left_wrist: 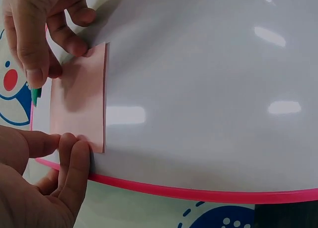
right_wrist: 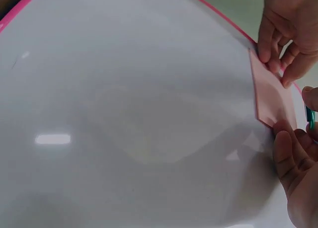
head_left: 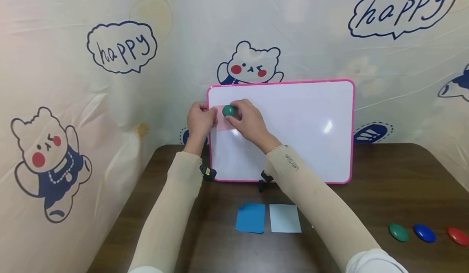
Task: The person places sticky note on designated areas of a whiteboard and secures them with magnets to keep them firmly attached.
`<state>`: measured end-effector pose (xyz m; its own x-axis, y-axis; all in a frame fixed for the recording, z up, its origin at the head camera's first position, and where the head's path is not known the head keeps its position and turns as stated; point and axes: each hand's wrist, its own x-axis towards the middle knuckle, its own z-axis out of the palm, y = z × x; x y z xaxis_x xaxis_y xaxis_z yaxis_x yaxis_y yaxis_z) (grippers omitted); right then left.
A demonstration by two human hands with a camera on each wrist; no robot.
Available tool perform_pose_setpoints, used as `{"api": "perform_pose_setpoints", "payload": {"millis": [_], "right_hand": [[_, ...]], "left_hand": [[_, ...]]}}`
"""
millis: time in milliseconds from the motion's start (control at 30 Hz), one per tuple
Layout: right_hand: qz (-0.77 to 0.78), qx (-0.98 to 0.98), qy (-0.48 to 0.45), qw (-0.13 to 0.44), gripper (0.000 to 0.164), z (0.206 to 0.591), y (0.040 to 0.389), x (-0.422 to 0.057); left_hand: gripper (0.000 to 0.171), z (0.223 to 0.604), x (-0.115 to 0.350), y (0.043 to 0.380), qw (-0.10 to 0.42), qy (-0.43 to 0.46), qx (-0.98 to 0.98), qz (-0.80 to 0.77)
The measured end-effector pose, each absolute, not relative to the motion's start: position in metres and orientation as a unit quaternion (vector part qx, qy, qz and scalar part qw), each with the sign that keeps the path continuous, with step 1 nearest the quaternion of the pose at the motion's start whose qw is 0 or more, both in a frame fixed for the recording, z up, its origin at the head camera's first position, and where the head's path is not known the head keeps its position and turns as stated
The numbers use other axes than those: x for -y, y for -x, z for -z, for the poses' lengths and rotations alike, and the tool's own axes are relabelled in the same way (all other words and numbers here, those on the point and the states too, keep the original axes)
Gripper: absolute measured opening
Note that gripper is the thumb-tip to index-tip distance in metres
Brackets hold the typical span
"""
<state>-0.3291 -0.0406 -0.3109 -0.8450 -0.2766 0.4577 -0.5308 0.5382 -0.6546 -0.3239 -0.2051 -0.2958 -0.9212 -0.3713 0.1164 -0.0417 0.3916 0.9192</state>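
Observation:
A pink paper note (head_left: 224, 120) lies against the upper left part of a whiteboard (head_left: 286, 126) with a pink frame. At the note's left edge, the thumb and fingers of my left hand (head_left: 201, 120) pinch the paper. My right hand (head_left: 250, 120) holds a round green magnet (head_left: 229, 110) between thumb and finger, in front of the note. In the left wrist view other fingers of the right hand (left_wrist: 42, 34) touch the note's edge, and only a sliver of the magnet (left_wrist: 35, 95) shows. The right wrist view has the magnet (right_wrist: 310, 117) partly hidden by fingers.
On the brown table (head_left: 227, 256) lie a blue note (head_left: 250, 218) and a pale blue note (head_left: 285, 219). Green (head_left: 398, 232), blue (head_left: 425, 232) and red (head_left: 458, 236) magnets lie at the right. A printed curtain (head_left: 183, 28) hangs behind the board.

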Motion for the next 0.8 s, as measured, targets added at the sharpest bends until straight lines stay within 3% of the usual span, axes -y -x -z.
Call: {"api": "perform_pose_setpoints", "payload": {"millis": [467,800], "right_hand": [[-0.365,0.873,-0.238,0.219,0.049,0.317,0.335,0.05],[-0.34,0.885,-0.218,0.231,0.05,0.317,0.335,0.056]], "left_hand": [[0.037,0.295,0.203,0.324,0.162,-0.128,0.828,0.521],[0.037,0.295,0.203,0.325,0.163,-0.127,0.834,0.512]]}}
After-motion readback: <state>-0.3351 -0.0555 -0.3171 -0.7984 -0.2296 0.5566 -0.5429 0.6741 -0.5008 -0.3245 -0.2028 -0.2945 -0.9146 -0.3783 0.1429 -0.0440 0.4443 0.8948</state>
